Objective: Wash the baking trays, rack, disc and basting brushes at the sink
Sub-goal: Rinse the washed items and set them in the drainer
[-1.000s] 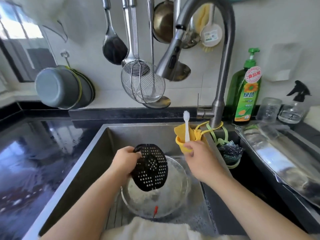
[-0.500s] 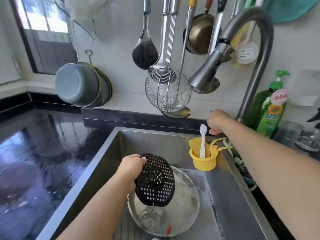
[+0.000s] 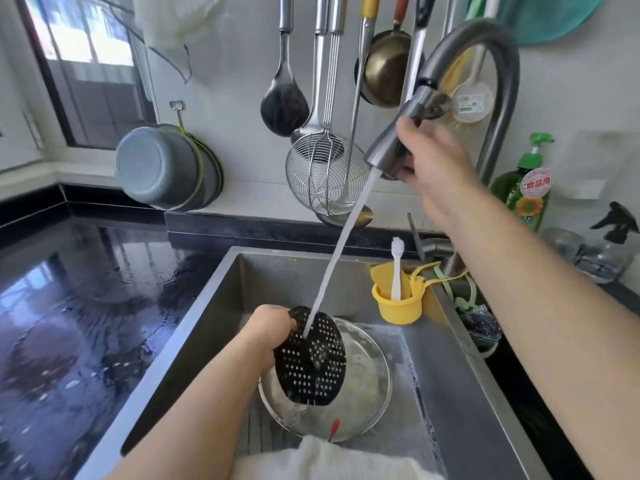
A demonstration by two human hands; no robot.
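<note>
The left hand point(image 3: 268, 332) reaches in from the near left, forearm angled up toward the middle of the sink point(image 3: 460, 393), and its fingers are curled round the left edge of the black perforated disc point(image 3: 311, 362), holding it tilted on edge above a round metal tray point(image 3: 370, 386). The right hand point(image 3: 431, 161) is raised high and far, the arm stretching up from the near right corner, and it is wrapped round the faucet spray head point(image 3: 393, 143), thumb underneath and fingers over the top. The two hands are well apart — one low in the basin, one up by the wall. A white stream of water point(image 3: 343, 244) runs from the spray head diagonally down to the left and strikes the upper face of the disc. The round tray lies in the sink bottom just under and to the right of the disc, with soapy film on it, and a small red tip point(image 3: 334, 427) shows at its near rim, too small to identify. A ridged metal surface point(image 3: 256, 431), perhaps the rack, lies under the tray at the near left. On the far right wall of the sink hangs a yellow cup point(image 3: 398, 303) holding a white brush point(image 3: 396, 268) upright. A green dish soap bottle point(image 3: 528, 188) stands at the far right behind the faucet — ladles, a wire skimmer point(image 3: 325, 174) and a grey pot point(image 3: 162, 168) hang along the back wall.
</note>
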